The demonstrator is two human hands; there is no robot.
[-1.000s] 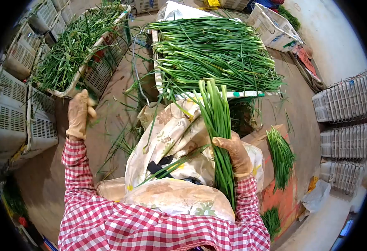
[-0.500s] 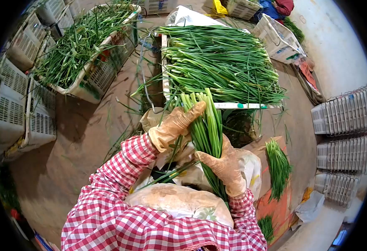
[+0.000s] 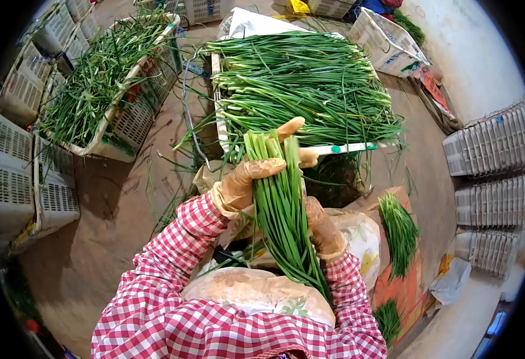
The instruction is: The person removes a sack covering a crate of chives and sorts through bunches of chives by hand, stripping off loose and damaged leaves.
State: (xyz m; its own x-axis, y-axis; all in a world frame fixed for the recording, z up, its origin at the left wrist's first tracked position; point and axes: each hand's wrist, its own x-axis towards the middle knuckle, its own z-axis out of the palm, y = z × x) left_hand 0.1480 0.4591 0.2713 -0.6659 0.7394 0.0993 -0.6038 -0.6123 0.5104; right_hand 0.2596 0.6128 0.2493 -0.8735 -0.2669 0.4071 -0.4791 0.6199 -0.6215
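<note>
A bundle of green stalks (image 3: 280, 221) stands upright over my lap, pale cut ends up. My left hand (image 3: 244, 182), in a tan glove, is closed round its upper left side, thumb across the stalks. My right hand (image 3: 324, 227), also gloved, grips the bundle from the right; some of its fingers are hidden behind the stalks. Just beyond, a wide white crate (image 3: 221, 122) is heaped with stalks laid crosswise. To the right, a tied-looking bunch (image 3: 399, 236) lies on cardboard (image 3: 407, 200), with a smaller bunch (image 3: 387, 320) below it.
A crate (image 3: 132, 128) of loose, tangled greens stands at the left, beside stacked crates (image 3: 11, 173). White crates (image 3: 491, 146) line the right wall. At the upper right are another white crate (image 3: 388, 48) and part of a person's clothing (image 3: 392, 3). Stray leaves lie on the floor.
My left hand came in from the far left and closed on the bundle's upper part. The bundle has shifted left and my right hand has turned round its side.
</note>
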